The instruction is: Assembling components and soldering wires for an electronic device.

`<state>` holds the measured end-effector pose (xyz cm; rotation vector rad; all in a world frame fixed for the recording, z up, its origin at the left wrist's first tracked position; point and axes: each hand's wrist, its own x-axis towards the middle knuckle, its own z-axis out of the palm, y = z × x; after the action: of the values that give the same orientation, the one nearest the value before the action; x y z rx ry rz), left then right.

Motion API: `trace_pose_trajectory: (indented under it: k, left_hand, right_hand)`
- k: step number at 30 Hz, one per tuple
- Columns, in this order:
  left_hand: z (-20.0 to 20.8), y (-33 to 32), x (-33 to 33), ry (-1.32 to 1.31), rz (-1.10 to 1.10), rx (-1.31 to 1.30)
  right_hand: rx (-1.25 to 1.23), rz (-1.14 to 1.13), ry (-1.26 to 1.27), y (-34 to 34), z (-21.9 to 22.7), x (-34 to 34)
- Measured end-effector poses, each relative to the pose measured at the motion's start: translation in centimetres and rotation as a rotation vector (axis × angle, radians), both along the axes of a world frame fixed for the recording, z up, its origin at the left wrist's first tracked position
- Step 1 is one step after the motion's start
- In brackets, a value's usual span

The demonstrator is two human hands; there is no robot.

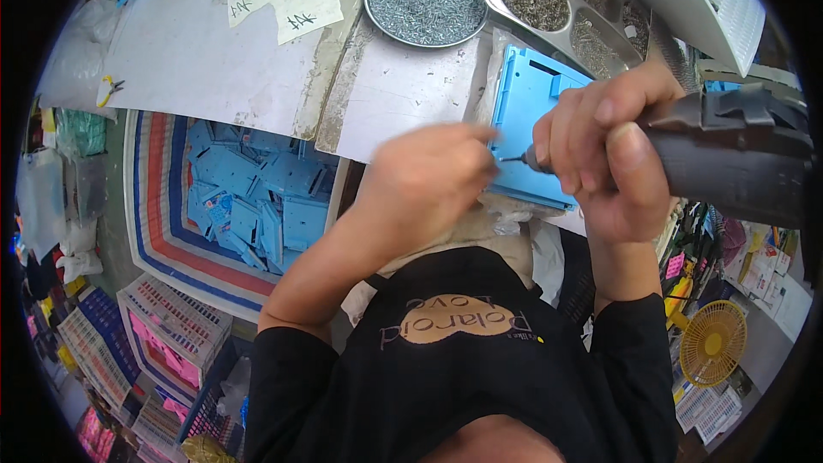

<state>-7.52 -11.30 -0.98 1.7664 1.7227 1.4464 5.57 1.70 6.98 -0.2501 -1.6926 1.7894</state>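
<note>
My right hand [613, 146] is wrapped round a dark electric screwdriver [729, 154], held sideways with its thin bit pointing left. Close to the bit's tip is my left hand [437, 167], blurred by motion, its fingers drawn together; anything small between them cannot be made out. Beneath both hands a light-blue plastic panel [527, 107] lies at the table's front edge, partly covered by my right hand. Beyond it stand a round metal tray [369, 4] heaped with small silvery screws and a divided steel tray [495, 0] with darker small metal parts.
To the left, a striped woven bag [150, 197] holds many blue plastic panels [257, 180]. Handwritten paper sheets [300, 0] and yellow-handled cutters [107, 90] lie on the white table [197, 60]. Stacked crates [171, 317] stand lower left, a yellow fan [713, 343] lower right.
</note>
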Motion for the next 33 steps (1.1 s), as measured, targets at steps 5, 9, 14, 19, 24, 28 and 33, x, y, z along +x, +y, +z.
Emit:
trace_pose_trajectory:
  k: [5,9,14,19,24,28,33]
  left_hand:
    - [-2.7,-1.0,-0.2,-0.099,0.287,0.005]
    - [-2.6,-1.7,-0.1,-0.086,0.214,-0.117]
    - [-2.5,-0.7,0.3,0.112,0.137,-0.095]
    - [-2.9,-0.4,1.5,0.084,0.147,0.012]
    - [-2.7,-0.2,2.1,0.041,0.138,0.051]
    - [-2.4,-1.0,2.0,0.133,0.075,-0.02]
    - [-0.7,-0.7,0.5,-0.028,-0.015,-0.068]
  right_hand:
    - [0.13,-0.048,-0.169,0.6,-1.5,0.1]
    - [0.232,-0.032,-0.229,0.2,-2.7,-0.4]
    - [0.374,0.01,-0.241,-0.3,-3.8,0.2]
    - [0.092,0.098,-0.035,0.0,-1.0,0.2]
    - [-0.018,0.056,0.025,-1.2,0.1,0.7]
    - [-0.037,0.029,0.02,-1.8,0.0,1.2]
    - [-0.064,0.021,-0.023,-3.1,-1.0,2.3]
